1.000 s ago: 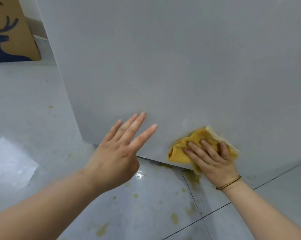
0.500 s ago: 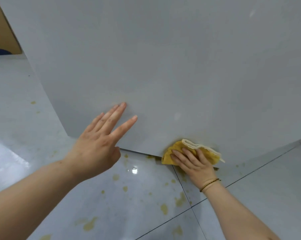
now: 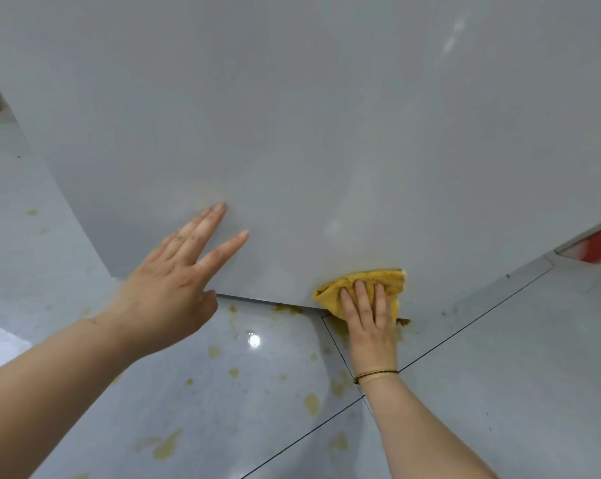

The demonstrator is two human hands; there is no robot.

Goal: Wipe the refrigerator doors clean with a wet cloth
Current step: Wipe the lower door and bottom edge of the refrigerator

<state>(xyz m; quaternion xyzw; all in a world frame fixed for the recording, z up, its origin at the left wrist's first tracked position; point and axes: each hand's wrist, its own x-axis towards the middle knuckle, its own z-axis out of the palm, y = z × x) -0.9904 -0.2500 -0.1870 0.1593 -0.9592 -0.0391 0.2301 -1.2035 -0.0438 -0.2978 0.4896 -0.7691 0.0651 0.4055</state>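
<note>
Here the right hand [image 3: 369, 316] presses flat, straight fingers on the yellow cloth [image 3: 361, 288] at the refrigerator door [image 3: 292, 115]'s bottom edge; the left hand [image 3: 174, 285], fingers spread, touches the door.

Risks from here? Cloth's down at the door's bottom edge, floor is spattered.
The cloth under the right hand sits at the bottom edge of the refrigerator door, next to brown residue on the floor; it may drag that onto the door.
Yellow spatter dots the glossy floor; possibly a slip hazard.
The left hand, fingers straight by the door, may leave prints.
</note>
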